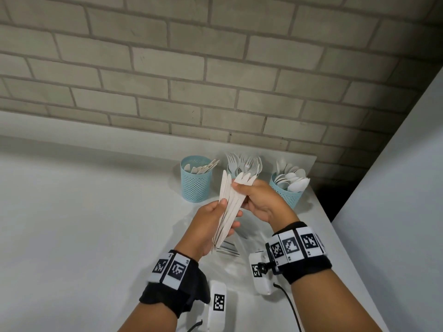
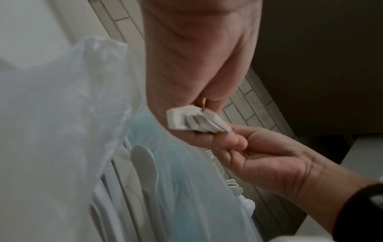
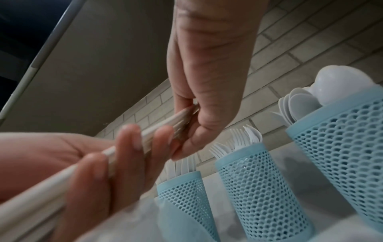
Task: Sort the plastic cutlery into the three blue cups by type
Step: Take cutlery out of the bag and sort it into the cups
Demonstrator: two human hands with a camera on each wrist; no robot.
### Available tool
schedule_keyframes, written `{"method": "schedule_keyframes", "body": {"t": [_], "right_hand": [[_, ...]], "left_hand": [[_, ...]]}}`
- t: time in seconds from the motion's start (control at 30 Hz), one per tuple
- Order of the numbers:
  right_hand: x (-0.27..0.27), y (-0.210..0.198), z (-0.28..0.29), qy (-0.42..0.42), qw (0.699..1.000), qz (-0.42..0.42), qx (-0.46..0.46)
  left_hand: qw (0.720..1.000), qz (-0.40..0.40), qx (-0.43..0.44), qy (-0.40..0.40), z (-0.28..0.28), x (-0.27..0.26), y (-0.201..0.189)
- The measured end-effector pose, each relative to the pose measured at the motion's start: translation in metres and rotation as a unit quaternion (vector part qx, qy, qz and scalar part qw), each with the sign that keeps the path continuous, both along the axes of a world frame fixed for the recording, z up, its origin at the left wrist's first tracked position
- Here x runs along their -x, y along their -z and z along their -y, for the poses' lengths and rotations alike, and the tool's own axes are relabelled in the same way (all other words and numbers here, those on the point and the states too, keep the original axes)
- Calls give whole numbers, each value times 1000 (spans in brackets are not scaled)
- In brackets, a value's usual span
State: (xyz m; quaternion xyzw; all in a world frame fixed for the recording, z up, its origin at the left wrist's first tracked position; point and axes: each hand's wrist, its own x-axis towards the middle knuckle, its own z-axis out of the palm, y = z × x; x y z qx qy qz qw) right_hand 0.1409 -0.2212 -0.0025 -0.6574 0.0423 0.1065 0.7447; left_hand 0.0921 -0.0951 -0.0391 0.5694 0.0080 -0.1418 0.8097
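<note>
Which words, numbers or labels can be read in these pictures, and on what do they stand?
No readable words or brands.
Left wrist band: black-and-white square code tags; tiny corner characters, too small to read.
Right wrist band: the same tags, unreadable.
Blue cups, knives: no text.

Middle blue cup (image 1: 230, 174) mostly hidden behind bundle of knives (image 1: 229, 207) in head view; only forks above showing. Knife count not countable, handles buried in left hand (image 1: 211, 226). Clear bag (image 2: 62, 114) blurred in left wrist view, cut off by edge.
</note>
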Motion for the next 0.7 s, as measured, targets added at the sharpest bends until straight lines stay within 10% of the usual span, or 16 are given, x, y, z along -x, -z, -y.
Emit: {"method": "schedule_keyframes", "body": {"t": [0.7], "right_hand": [[-9, -7, -18, -64, 994, 24, -85]], "left_hand": [[997, 50, -59, -2, -6, -2, -4]]}}
